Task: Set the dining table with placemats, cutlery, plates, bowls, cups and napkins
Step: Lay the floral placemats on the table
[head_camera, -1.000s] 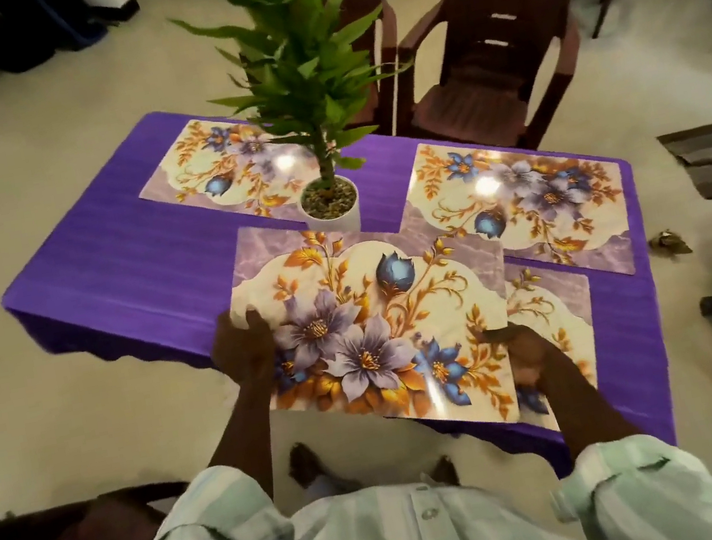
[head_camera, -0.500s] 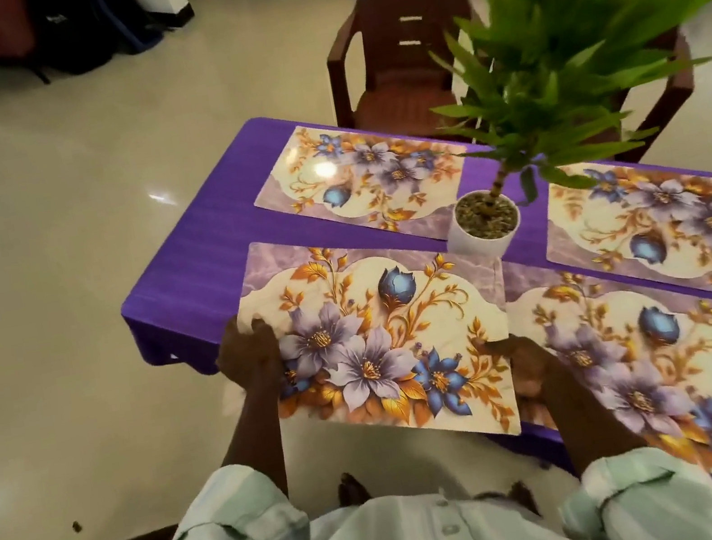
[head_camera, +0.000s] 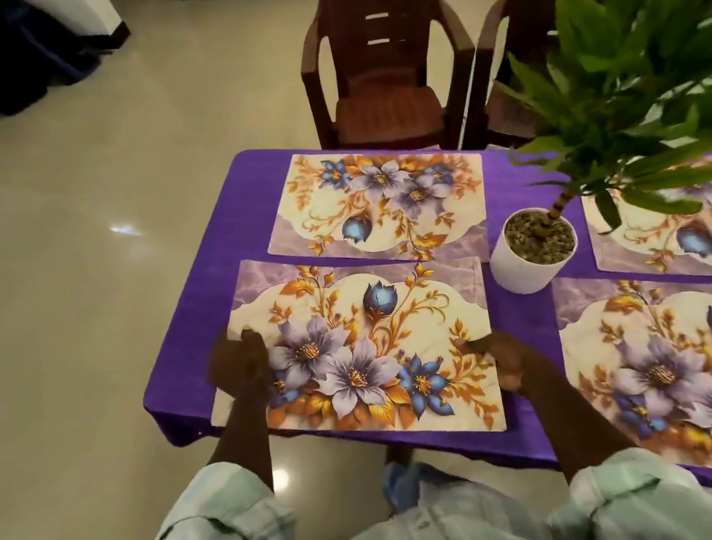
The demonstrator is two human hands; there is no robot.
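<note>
Since half a second ago, the floral placemat [head_camera: 373, 352] has slid farther onto the purple worktop [head_camera: 220, 265], its near edge overhanging slightly. Left hand [head_camera: 240, 366] grips its left end, thumb on top; right hand [head_camera: 505, 360] pinches its right edge. Long axis runs between the fingers [head_camera: 469, 345], left to right. No writing is readable. Beyond the fingers sits a potted plant [head_camera: 533, 248].

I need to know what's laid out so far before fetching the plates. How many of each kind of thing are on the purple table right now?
Placemats: 4 (near left, far left, near right, far right)
Potted plants: 1
Cutlery, plates, bowls, cups, napkins: 0 in view
Total: 5
</note>
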